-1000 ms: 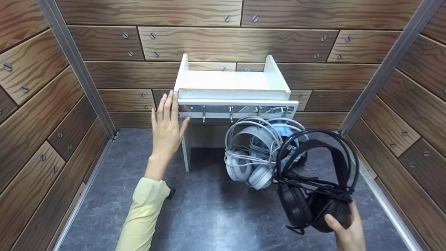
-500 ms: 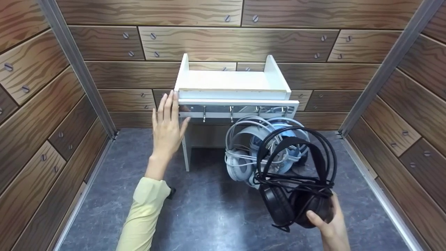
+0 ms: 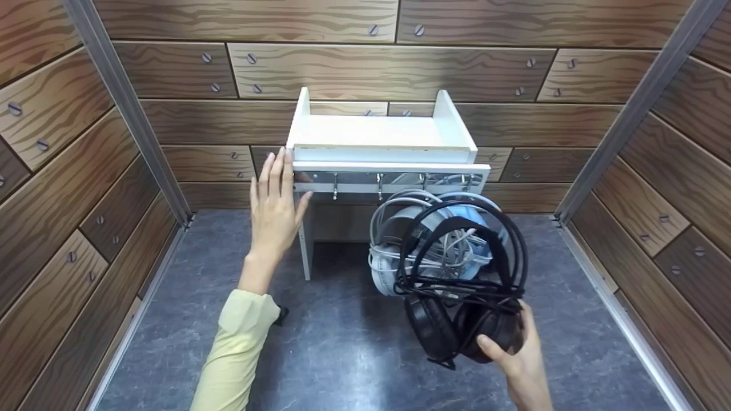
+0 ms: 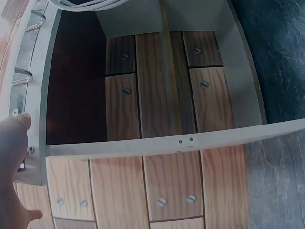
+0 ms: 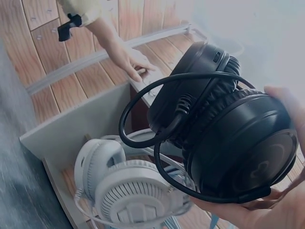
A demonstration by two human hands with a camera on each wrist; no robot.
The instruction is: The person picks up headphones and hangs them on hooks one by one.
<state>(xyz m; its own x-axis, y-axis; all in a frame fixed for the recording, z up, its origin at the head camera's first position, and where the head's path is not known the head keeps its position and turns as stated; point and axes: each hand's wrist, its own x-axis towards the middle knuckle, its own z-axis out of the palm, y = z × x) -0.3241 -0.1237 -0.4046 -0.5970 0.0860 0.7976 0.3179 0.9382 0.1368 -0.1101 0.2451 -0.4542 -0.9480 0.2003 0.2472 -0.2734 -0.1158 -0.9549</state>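
Note:
My right hand (image 3: 517, 362) grips a pair of black headphones (image 3: 491, 337) by one ear cup, with the headband up and the cable wound around it. Behind it in the head view, white headphones (image 3: 384, 273) hang from the hook rail (image 3: 360, 178) of a white stand (image 3: 365, 132). Light blue headphones (image 3: 465, 214) hang beside them at the right end, partly hidden. My left hand (image 3: 274, 214) rests with straight fingers against the rail's left end. In the right wrist view the black ear cups (image 5: 243, 148) fill the palm, above the white headphones (image 5: 138, 191).
Two bare metal hooks (image 3: 335, 187) show on the left half of the rail. The stand's left leg (image 3: 305, 251) meets the dark grey floor (image 3: 342, 354). Wood-patterned walls (image 3: 388, 71) enclose the back and both sides.
My right hand has carried the black headphones left and slightly upward, so they now cover more of the hanging headphones. The left hand has stayed at the rail's end.

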